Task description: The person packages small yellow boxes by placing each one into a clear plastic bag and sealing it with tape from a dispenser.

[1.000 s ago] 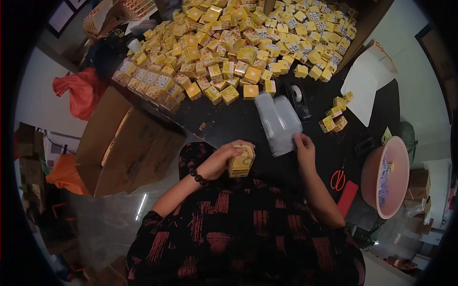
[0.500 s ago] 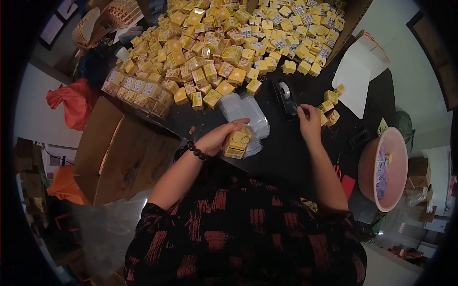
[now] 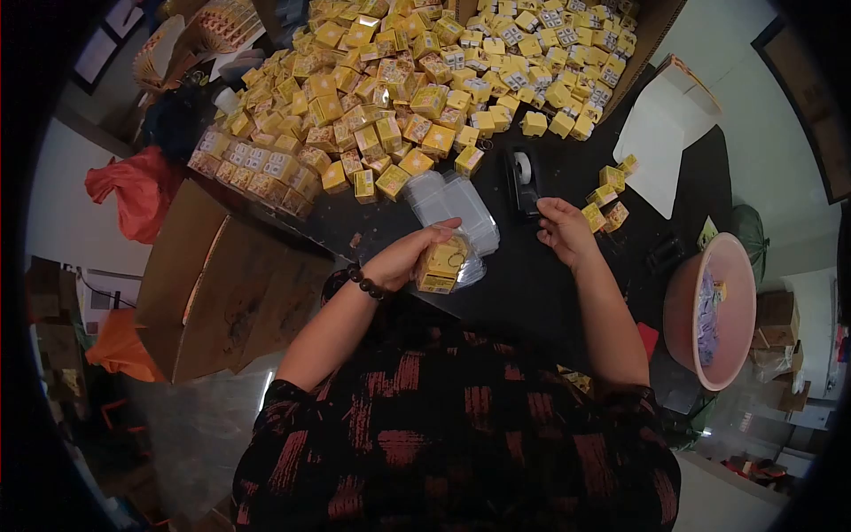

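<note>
My left hand (image 3: 413, 254) is closed around a small yellow box (image 3: 441, 266) with a metal ring on its top face. Flat clear plastic sleeves (image 3: 456, 208) lie under and beyond that box, on the dark table. Further right, my right hand (image 3: 567, 232) pinches thumb and forefinger at the near end of a black tape dispenser (image 3: 521, 191), its other fingers curled. A strip of clear tape appears to be in the pinch, though it is hardly visible. The white tape roll (image 3: 523, 167) sits in the dispenser.
A big heap of yellow boxes (image 3: 372, 106) covers the far side of the table. Several yellow boxes (image 3: 607, 195) lie right of the dispenser, near a white open carton (image 3: 651, 160). A pink basin (image 3: 740, 310) stands at right, a cardboard box (image 3: 248, 293) at left.
My right hand has shifted slightly left and down, staying at the dispenser's near end. The dispenser has turned and slid a little left. My left hand keeps the yellow box in place.
</note>
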A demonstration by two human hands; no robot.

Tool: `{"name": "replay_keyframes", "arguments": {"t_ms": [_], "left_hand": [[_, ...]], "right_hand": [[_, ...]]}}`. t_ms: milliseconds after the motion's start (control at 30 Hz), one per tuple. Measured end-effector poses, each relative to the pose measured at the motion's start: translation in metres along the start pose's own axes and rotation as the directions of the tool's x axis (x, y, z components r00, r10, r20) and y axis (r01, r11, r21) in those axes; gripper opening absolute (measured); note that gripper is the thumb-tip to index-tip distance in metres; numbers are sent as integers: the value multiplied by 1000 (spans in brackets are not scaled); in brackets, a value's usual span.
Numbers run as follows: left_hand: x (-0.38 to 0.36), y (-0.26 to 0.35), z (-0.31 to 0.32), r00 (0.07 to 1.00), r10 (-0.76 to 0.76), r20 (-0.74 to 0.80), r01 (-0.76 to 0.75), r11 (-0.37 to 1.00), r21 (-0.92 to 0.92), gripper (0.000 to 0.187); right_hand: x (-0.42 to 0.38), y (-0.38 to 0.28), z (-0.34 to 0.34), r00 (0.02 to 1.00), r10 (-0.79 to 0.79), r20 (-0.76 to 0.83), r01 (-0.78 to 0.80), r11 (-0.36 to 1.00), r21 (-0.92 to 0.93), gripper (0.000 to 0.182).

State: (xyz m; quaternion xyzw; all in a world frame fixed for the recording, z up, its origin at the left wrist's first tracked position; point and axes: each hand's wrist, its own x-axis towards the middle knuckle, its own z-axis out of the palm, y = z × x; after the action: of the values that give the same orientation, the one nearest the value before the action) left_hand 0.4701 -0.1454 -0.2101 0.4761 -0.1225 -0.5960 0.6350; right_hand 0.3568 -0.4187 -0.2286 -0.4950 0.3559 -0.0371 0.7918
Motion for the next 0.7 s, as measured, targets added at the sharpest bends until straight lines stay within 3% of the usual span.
{"name": "replay_keyframes", "arguments": {"t_ms": [67,133,267,333,433,567,633,700], "left_hand": [[0,-3,-2,1000,9,2,-9,1000,-4,66],[0,-4,-2,1000,19,7,-19,1000,-6,67],[-3,-5,0,999,36,-20,-36,999,14,67],[-5,-5,1,999,39,-31,-38,999,25,67],[-7,-7,2,999,34,-39,-34,999,1,67],[-10,-10,3,997,50,-66,-51,999,-13,67],[-14,-8,8,996,50,-74,-52,999,-16,67],[-18,-4,15,997,70,-37,-70,998,-1,73]], "right_hand": [[-6,-4,6,996,-22,-89,20,999,-28,5],[-5,-9,6,990,-104,-90,57,903,-426,5],[6,-12,-9,999,47,13,-39,928,-370,4],[8,-10,-13,987,97,126,-83,990,-110,3],[1,-2,-10,994,62,87,-61,998,-12,5],[-6,-8,-1,993,99,66,-95,993,-65,7],[-9,-13,10,1000,1,-24,-10,913,-407,8],[-1,-14,4,999,54,-4,-52,923,-380,9]]}}
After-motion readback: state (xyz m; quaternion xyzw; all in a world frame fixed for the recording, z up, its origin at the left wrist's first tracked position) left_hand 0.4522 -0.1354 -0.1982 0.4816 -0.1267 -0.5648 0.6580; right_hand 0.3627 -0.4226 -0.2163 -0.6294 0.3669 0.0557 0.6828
